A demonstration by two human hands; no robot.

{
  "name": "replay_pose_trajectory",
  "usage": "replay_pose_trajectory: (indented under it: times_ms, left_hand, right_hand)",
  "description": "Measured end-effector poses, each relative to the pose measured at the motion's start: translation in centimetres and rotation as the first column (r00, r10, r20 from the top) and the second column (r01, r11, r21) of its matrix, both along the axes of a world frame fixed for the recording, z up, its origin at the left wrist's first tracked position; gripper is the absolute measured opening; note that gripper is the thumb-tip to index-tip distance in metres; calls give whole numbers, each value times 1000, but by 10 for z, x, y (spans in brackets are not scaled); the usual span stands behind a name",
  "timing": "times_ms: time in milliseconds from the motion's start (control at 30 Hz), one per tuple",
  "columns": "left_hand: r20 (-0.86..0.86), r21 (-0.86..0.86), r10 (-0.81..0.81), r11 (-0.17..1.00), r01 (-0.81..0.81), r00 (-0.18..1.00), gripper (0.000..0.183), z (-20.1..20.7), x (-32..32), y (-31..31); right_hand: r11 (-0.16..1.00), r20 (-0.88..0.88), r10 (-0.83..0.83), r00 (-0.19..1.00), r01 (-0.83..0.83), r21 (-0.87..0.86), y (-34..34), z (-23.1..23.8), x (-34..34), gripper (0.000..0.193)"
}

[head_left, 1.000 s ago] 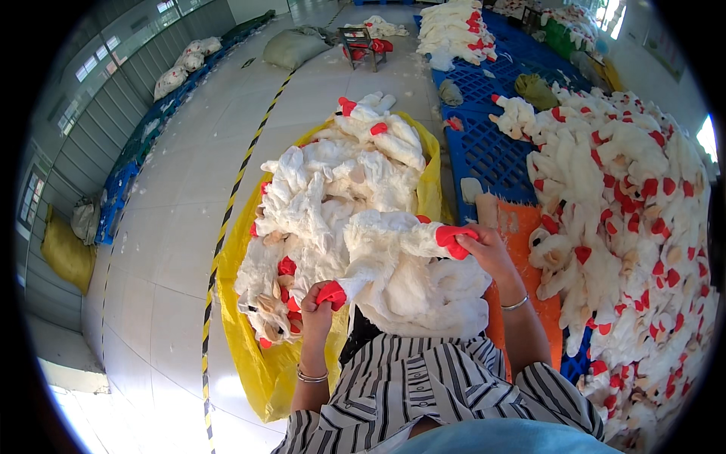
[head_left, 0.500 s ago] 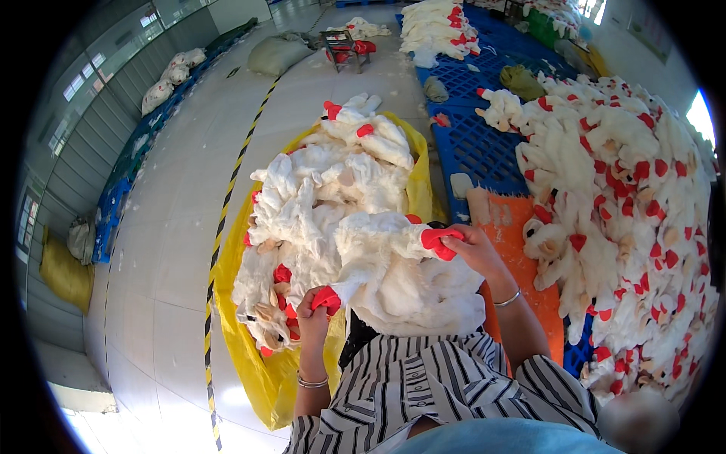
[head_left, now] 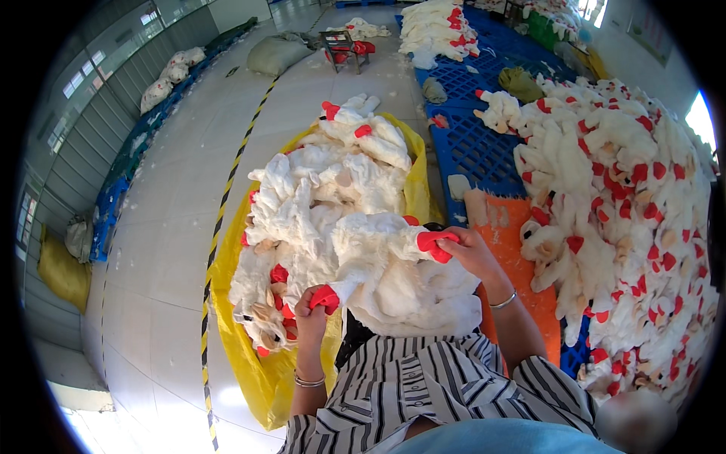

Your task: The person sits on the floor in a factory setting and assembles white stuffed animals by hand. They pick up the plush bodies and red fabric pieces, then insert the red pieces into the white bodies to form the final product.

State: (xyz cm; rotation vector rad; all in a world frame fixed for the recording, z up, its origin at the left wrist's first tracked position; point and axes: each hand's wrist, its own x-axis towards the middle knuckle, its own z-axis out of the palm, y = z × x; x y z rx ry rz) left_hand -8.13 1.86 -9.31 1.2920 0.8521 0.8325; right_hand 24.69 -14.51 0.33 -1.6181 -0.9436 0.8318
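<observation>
While the left hand (head_left: 311,321) and right hand (head_left: 470,253) are each closed on a red tip (head_left: 326,298), the fluffy white plush skin (head_left: 404,287) sags limp and creased between them.

Tiled floor (head_left: 159,250): pale grey, strewn with bits of white fluff; on it a yellow plastic sheet (head_left: 253,386), black-and-yellow striped tape (head_left: 221,227), a bulging grey-green sack (head_left: 276,57) and a small dark chair (head_left: 338,42).
Yellow plastic sheet: a loose heap of white plush skins (head_left: 325,193) with red ends.
Blue slatted pallets (head_left: 482,151): a large pile of red-tipped plush skins (head_left: 620,166), an olive bag (head_left: 520,83), and farther off a stack of white plush (head_left: 435,30).
</observation>
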Motion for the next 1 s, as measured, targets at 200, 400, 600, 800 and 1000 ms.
replay_pose_trajectory:
  times_ms: [200,400,600,800,1000]
  left_hand:
    - [6,3,-22,1000,22,1000,27,8,2,-1]
    - [40,-15,-35,999,35,999,28,-1,1,2]
    - [46,-26,-27,999,28,999,29,-7,0,2]
    - [52,-28,-16,999,17,999,30,-9,0,2]
    - [54,-31,-34,999,36,998,24,-9,-1,2]
  right_hand:
    - [1000,31,-1,1000,2,-25,1,-1,1,24]
    - [999,44,-1,999,2,-34,1,1,-3,25]
    - [999,52,1,999,1,-33,2,1,-3,26]
    - [1000,37,14,999,-13,-10,2,-4,-3,26]
    - [999,42,18,999,-16,-37,2,0,-5,26]
